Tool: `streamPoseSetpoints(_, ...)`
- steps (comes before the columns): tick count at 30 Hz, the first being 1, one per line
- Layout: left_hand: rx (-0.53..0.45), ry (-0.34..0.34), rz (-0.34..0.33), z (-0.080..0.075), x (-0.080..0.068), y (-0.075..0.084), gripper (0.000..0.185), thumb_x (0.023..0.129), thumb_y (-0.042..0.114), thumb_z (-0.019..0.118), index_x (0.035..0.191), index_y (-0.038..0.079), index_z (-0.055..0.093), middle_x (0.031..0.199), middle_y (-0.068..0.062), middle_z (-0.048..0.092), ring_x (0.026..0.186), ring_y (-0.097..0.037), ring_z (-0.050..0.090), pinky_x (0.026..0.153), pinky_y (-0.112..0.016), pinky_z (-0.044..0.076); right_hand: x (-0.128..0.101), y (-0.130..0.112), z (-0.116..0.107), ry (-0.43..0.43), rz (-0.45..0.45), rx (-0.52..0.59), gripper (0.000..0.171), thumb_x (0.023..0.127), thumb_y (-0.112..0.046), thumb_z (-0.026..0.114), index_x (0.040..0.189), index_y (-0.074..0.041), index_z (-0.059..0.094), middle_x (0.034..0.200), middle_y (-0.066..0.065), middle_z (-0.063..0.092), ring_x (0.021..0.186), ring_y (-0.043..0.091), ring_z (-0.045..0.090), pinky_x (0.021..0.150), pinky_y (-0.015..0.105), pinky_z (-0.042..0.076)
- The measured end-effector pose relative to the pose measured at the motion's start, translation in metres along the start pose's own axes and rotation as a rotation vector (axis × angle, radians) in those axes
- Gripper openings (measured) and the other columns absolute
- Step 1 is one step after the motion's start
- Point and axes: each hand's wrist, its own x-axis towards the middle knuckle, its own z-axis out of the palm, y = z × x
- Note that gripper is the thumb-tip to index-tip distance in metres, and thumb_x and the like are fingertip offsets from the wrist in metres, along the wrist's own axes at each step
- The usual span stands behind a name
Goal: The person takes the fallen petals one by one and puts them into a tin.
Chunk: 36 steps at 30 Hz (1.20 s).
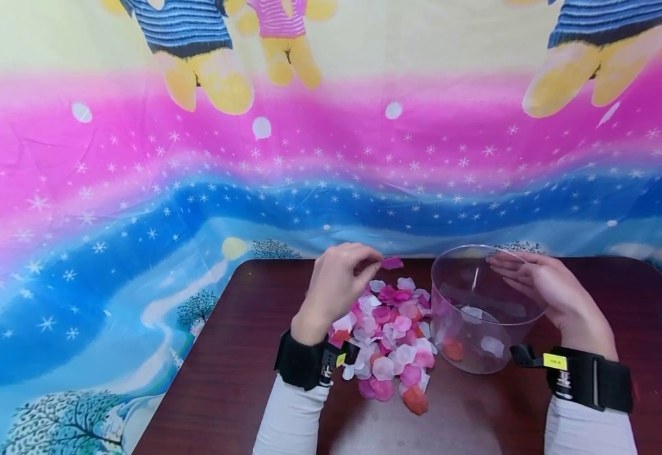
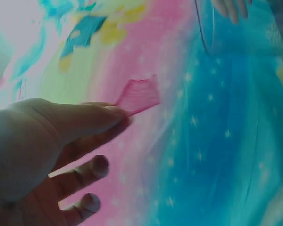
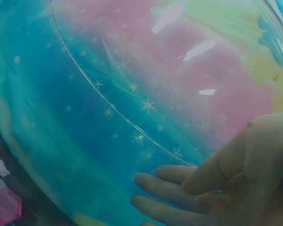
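My left hand (image 1: pixel 359 262) is raised over a heap of pink, white and orange fabric petals (image 1: pixel 390 335) on the dark wooden table (image 1: pixel 234 373). It pinches one magenta petal (image 1: pixel 392 263) between thumb and forefinger; in the left wrist view that petal (image 2: pixel 139 95) sticks out past the fingertips (image 2: pixel 115 115). A clear round plastic container (image 1: pixel 481 309) stands just right of the heap with a few petals lying in its bottom. My right hand (image 1: pixel 521 272) rests on the container's right rim, fingers straight against the wall. The right wrist view shows those fingers (image 3: pixel 179 188) against the clear wall (image 3: pixel 99 94).
A bright cartoon-printed cloth (image 1: pixel 194 158) in pink, blue and yellow hangs behind the table and drapes over its left side. Black wrist straps (image 1: pixel 302 360) sit on both forearms.
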Motion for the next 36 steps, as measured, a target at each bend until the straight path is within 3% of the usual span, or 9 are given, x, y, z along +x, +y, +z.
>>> streamPoseSetpoints(4,0.006,0.079,0.100,0.009,0.003,0.017,0.012,0.097,0.016,0.073,0.107,0.016,0.079,0.102,0.004,0.076,0.099,-0.012,0.068,0.087,-0.025,0.048,0.001,-0.001,0.001,-0.002,0.011,-0.011,0.052,0.108,-0.007,0.022,0.159,-0.004,0.034,0.145,-0.001,0.058,0.119,-0.006,0.059,0.099,0.022,0.048)
streamPoseSetpoints(8,0.038,0.117,0.191,0.022,0.006,0.031,0.011,0.095,0.018,0.075,0.104,0.016,0.081,0.098,0.005,0.077,0.095,-0.011,0.069,0.080,-0.025,0.048,0.001,-0.001,0.002,-0.003,0.012,-0.014,0.053,0.108,-0.006,0.021,0.159,-0.003,0.034,0.146,0.001,0.058,0.120,-0.005,0.059,0.099,0.021,0.048)
streamPoseSetpoints(15,0.110,0.032,0.266,0.046,0.006,0.047,0.014,0.095,0.022,0.076,0.107,0.019,0.081,0.104,0.006,0.077,0.099,-0.010,0.069,0.084,-0.025,0.049,0.002,-0.001,0.002,-0.003,0.021,0.007,0.053,0.107,-0.006,0.020,0.158,-0.003,0.034,0.148,0.003,0.057,0.121,-0.003,0.059,0.099,0.021,0.048)
streamPoseSetpoints(25,0.230,-0.123,0.291,0.060,0.004,0.056,0.023,0.095,0.029,0.075,0.118,0.025,0.079,0.114,0.010,0.075,0.107,-0.008,0.066,0.087,-0.021,0.046,0.002,0.000,0.002,0.003,0.001,0.003,0.052,0.108,-0.006,0.021,0.157,0.000,0.035,0.144,0.002,0.058,0.118,-0.005,0.060,0.097,0.020,0.049)
streamPoseSetpoints(31,0.189,-0.107,0.247,0.052,0.005,0.049,0.022,0.095,0.026,0.075,0.117,0.023,0.079,0.115,0.008,0.074,0.107,-0.008,0.067,0.086,-0.022,0.047,0.001,0.000,0.000,-0.001,-0.005,0.013,0.052,0.108,-0.007,0.021,0.158,-0.002,0.034,0.139,-0.007,0.061,0.117,-0.006,0.060,0.097,0.019,0.049)
streamPoseSetpoints(36,0.144,-0.074,0.184,0.036,0.008,0.032,0.019,0.097,0.025,0.073,0.114,0.020,0.078,0.112,0.006,0.074,0.106,-0.011,0.068,0.088,-0.029,0.052,0.000,0.000,0.000,0.002,-0.004,0.016,0.052,0.107,-0.005,0.022,0.158,-0.001,0.034,0.137,-0.008,0.062,0.116,-0.007,0.060,0.096,0.019,0.049)
